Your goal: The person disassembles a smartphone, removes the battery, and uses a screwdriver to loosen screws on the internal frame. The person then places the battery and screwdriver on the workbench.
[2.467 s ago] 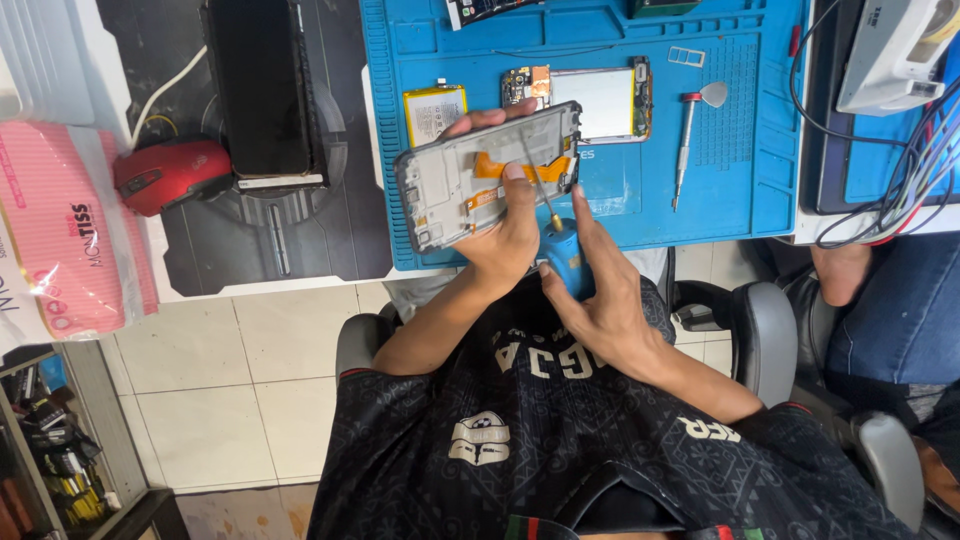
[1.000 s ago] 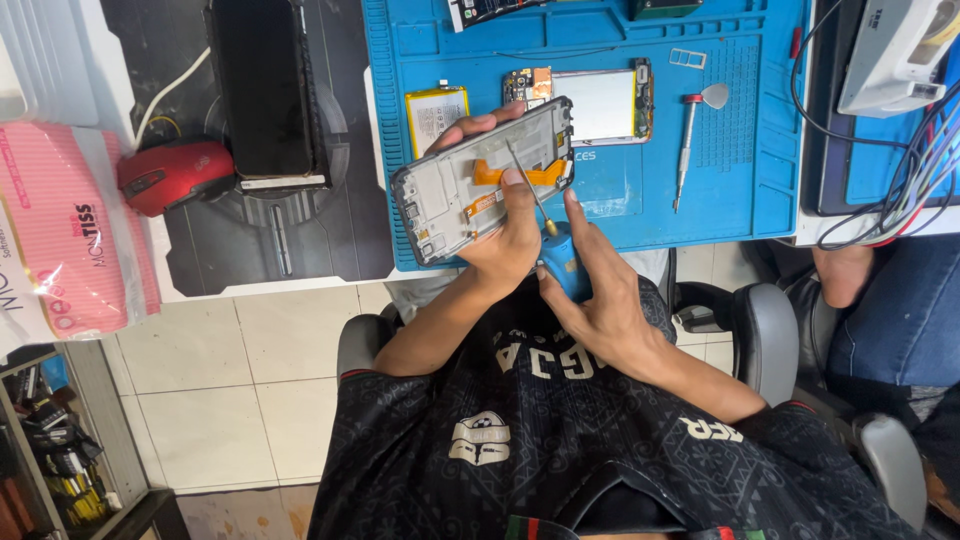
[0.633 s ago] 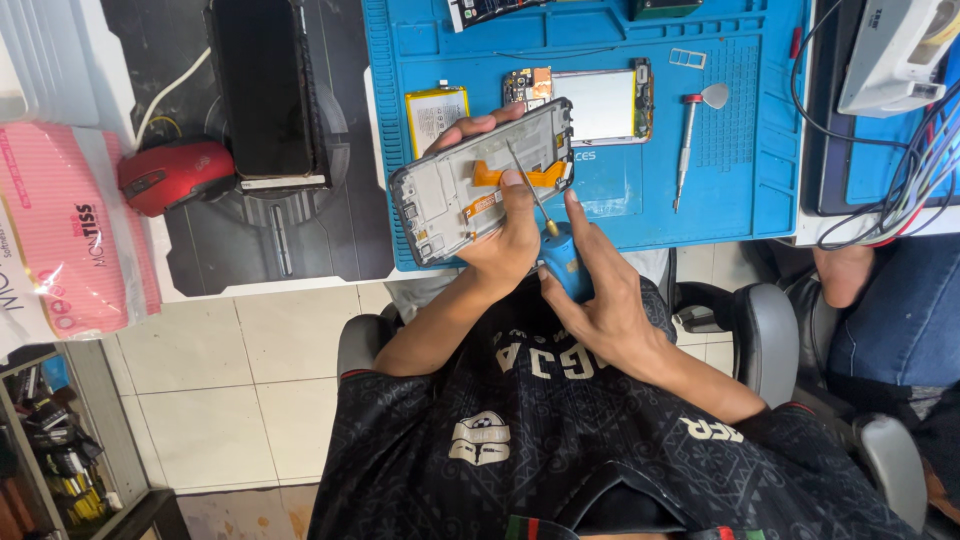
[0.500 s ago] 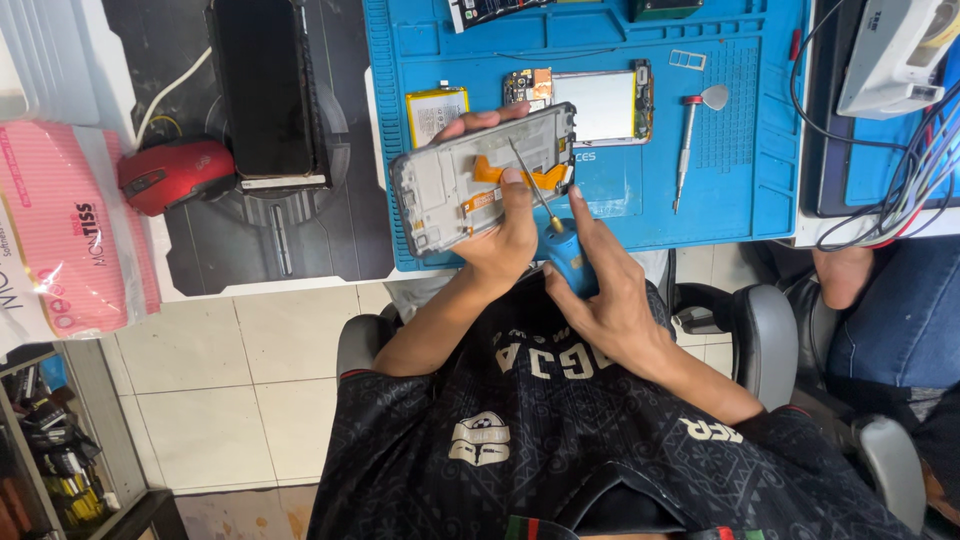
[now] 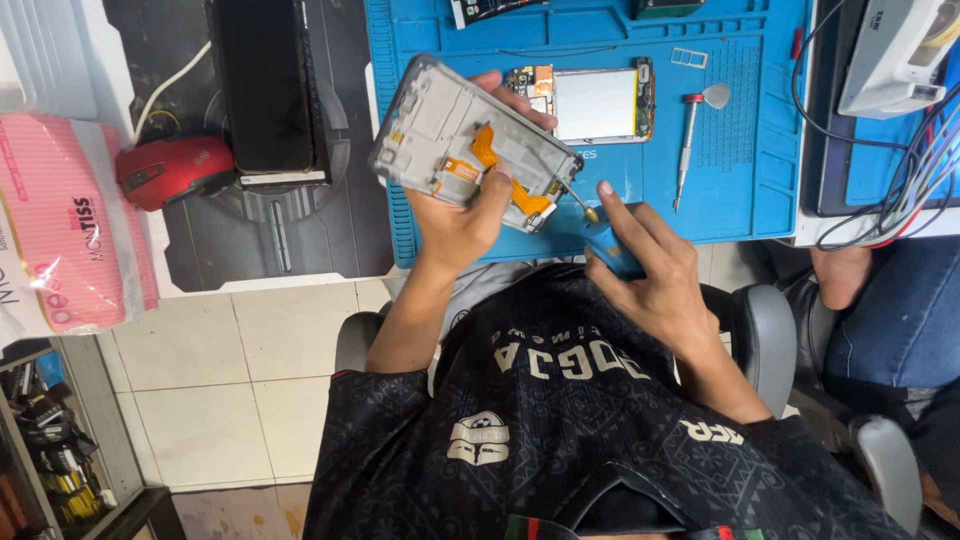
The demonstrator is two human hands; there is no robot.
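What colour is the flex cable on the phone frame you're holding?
Orange, running across the grey phone frame; the flex cable shows best in the head view.

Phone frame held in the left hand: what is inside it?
Inside the phone frame, an orange flex cable crosses pale grey plating. The left hand grips it, and its thumb covers part of the lower edge; the frame's other face is hidden.

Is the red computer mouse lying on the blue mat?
No, the red mouse lies on the dark pad, left of the blue mat.
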